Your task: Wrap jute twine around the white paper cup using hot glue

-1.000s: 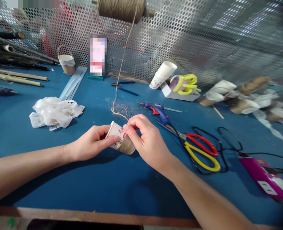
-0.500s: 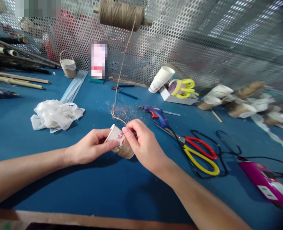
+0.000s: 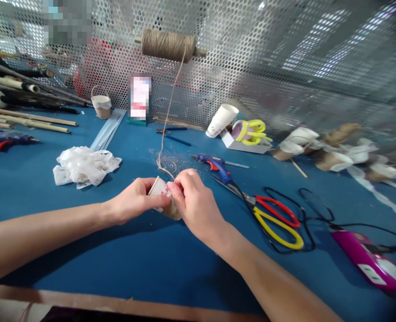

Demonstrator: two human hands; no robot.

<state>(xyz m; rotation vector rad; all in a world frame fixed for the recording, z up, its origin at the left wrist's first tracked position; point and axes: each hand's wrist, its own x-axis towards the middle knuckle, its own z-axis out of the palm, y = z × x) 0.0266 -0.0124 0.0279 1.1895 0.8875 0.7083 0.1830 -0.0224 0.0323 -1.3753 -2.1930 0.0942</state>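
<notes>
A crumpled white bundle (image 3: 86, 166) sits left of the paper cup (image 3: 160, 187). Beside the cup, the left hand (image 3: 131, 202) grips it, thumb across its near side, other fingertips hidden. The cup tilts between both hands; at its right, the right hand's (image 3: 198, 205) fingers pinch twine (image 3: 169, 112) against it. Farther right of it lie a glue gun (image 3: 220, 168) and scissors (image 3: 278, 220).

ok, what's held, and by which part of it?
Left hand: the paper cup, by its wall at the rim end. Right hand: the twine, seemingly pinched where it reaches the cup.
</notes>
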